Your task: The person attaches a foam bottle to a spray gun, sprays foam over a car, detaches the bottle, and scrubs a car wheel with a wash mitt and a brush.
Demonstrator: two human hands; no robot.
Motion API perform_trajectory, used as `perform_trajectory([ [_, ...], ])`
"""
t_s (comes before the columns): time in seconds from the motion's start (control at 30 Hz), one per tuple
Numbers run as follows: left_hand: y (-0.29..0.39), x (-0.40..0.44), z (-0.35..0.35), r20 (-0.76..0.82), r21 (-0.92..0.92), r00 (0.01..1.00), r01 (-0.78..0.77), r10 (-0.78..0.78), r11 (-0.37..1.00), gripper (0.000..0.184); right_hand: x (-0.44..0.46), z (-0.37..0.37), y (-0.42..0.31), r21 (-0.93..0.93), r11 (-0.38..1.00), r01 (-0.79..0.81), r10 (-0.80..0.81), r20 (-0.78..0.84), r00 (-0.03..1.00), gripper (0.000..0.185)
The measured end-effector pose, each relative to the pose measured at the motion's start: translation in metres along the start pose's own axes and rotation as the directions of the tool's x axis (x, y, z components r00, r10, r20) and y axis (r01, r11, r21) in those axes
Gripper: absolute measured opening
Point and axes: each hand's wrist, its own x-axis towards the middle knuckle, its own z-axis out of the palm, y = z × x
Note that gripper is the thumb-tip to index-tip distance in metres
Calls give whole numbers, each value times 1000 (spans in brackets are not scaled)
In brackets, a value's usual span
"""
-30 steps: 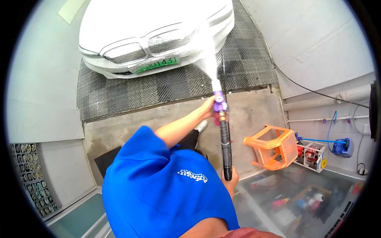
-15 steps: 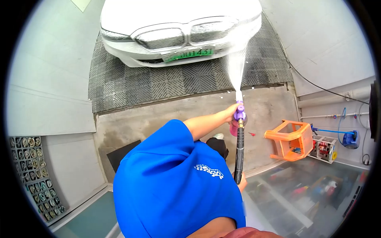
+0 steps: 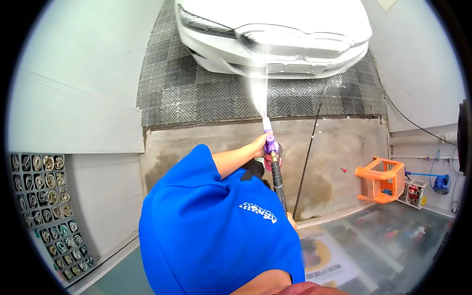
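The car (image 3: 314, 19) looked glossy and smooth under white foam. The floor tiles (image 3: 191, 96) seemed plastic, matt and ridged; the concrete floor (image 3: 236, 132) was rough-looking, with damp patches. The orange stool (image 3: 383, 179) looked like plastic, the blue shirt (image 3: 211, 221) was matt cloth, and the spray gun's fitting (image 3: 274, 156) shone like brass.

Orng stool (image 3: 394, 173) nr wht rack (image 3: 416, 189).

The top edge cuts off the rest of the white car (image 3: 305, 42). My right hand (image 3: 292, 221) is mostly hidden behind my blue shirt (image 3: 216, 221); the spray gun (image 3: 271, 143) partly covers its bottle (image 3: 278, 153). Objects behind the glass (image 3: 344, 246) blur.
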Motion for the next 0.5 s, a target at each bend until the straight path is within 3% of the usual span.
perform_trajectory([
  [0.03,4,-13,-20,-2,-3,1000,-17,17,1000,37,-12,5,-23,-116,993,32,-20,96,995,37],
  [0.07,10,-29,-37,11,-41,999,-52,52,998,36,-26,8,-63,-153,987,-53,73,134,988,36],
  [0.1,13,-46,-56,22,-83,996,-85,87,993,37,-41,23,-86,-48,999,-20,21,7,1000,36],
  [0.17,14,-46,-113,45,-18,986,-162,163,987,40,-62,52,-109,50,993,108,-109,23,994,34],
  [0.2,24,-62,-128,35,-34,988,-152,153,988,41,-71,71,-110,55,970,238,-235,-53,971,29],
  [0.23,36,-81,-145,27,-42,990,-135,137,990,41,-78,91,-115,-82,974,212,-215,-31,976,21],
  [0.3,59,-111,-179,57,-49,984,-166,168,985,44,-85,130,-116,13,958,286,-286,-15,958,13],
  [0.33,71,-128,-193,43,-43,981,-186,188,982,45,-98,142,-130,19,962,274,-273,-17,962,13],
  [0.4,101,-157,-210,50,-49,966,-253,255,966,46,-100,164,-165,-70,908,412,-418,-117,901,11],
  [0.5,143,-191,-240,65,-153,925,-361,373,920,40,-107,195,-205,-66,887,457,-461,-102,881,12],
])
